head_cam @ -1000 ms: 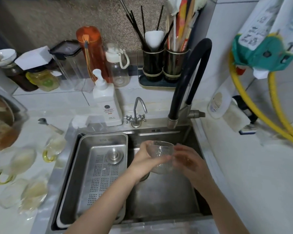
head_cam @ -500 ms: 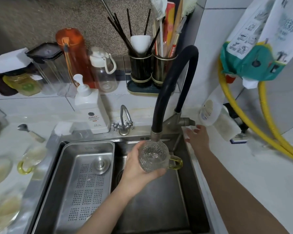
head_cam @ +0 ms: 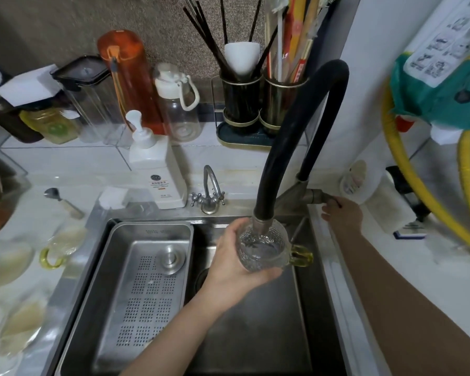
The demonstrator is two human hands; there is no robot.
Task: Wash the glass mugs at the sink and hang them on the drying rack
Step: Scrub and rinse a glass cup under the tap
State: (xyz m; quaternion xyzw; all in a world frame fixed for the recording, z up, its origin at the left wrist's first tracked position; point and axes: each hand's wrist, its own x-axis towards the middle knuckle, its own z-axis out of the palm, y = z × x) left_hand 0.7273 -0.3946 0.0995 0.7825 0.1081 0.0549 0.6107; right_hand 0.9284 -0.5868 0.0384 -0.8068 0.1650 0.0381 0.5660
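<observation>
"Where was the mug?"

"My left grip point(head_cam: 235, 263) clasped the glass mug point(head_cam: 263, 246) under the black spout point(head_cam: 261, 222), over the steel sink point(head_cam: 255, 335). My right grip point(head_cam: 341, 214) pinched the tap lever point(head_cam: 323, 198)."

"Any risks?"

"Wet, dimpled glass could have slipped; a hard jet might have splashed."

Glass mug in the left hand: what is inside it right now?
The black faucet's metal nozzle dips into the glass mug, held by the left hand. Water appears to pool inside; the textured glass obscures how much.
</observation>
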